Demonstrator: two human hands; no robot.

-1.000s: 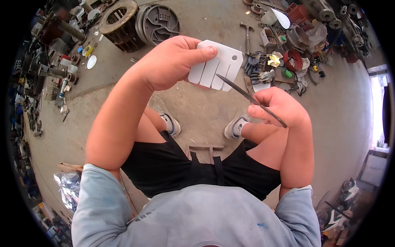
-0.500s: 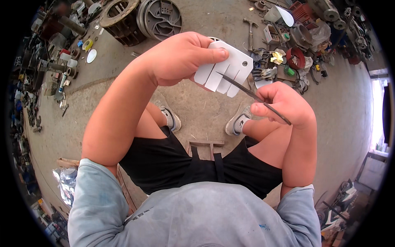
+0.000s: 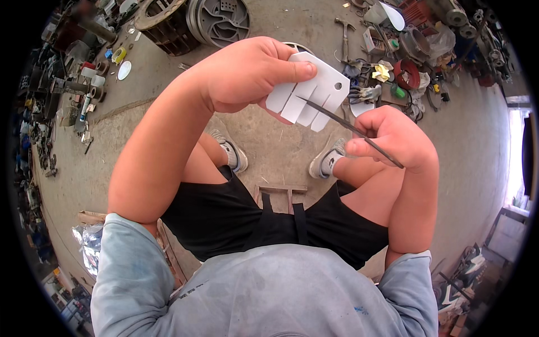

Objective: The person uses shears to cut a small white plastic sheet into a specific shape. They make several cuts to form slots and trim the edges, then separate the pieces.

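Observation:
My left hand (image 3: pixel 252 73) is closed on a thin white plate (image 3: pixel 324 78), its thumb flat on the upper face and the other fingers mostly hidden beneath. The plate has clipped corners, a round hole near its right corner and several narrow slits running in from the lower edge. In my right hand (image 3: pixel 396 137), pinched between thumb and curled fingers, is a slim dark file (image 3: pixel 337 119) with a pointed end. Its tip lies over the middle of the plate, by the inner end of a slit; whether it touches is hard to tell.
On the concrete floor ahead lie a hammer (image 3: pixel 345 39), a work glove (image 3: pixel 365 96) and a red ring-shaped part (image 3: pixel 406 74). Large round metal castings (image 3: pixel 219 22) stand at the far left. A small wooden frame (image 3: pixel 283 189) sits between my legs.
Both hands, with the plate and the file, have shifted slightly; the right hand has moved a little to the right and away from me. Both grips look the same.

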